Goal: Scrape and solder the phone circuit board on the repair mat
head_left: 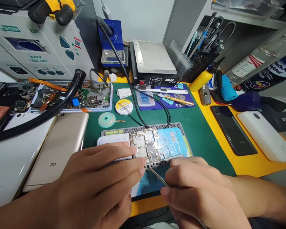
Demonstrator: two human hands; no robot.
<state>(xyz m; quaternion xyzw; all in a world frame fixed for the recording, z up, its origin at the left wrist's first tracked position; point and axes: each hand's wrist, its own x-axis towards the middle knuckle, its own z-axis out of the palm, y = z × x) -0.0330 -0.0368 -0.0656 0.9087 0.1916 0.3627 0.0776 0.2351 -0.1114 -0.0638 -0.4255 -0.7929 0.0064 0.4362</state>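
Pinching a slim metal tool (158, 176), tip at the perforated strip (160, 163) along the near edge of the logic board (152, 151), a person's right hand (197, 187) sits opposite the left hand (102, 178), its underside grip hidden, fingers seemingly steadying that board atop a blue printed mat (150, 182).

Green mat (205, 133) and black phone (233, 130) on yellow tabletop (250, 167)

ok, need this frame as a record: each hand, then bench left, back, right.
left hand: fingertips at the phone circuit board
right hand: grips a slim metal tool, tip at the perforated metal strip along the board's near edge
bench left: gold Mi phone
bench back: QUICK station, BY-940 plate unit
bench right: black phone
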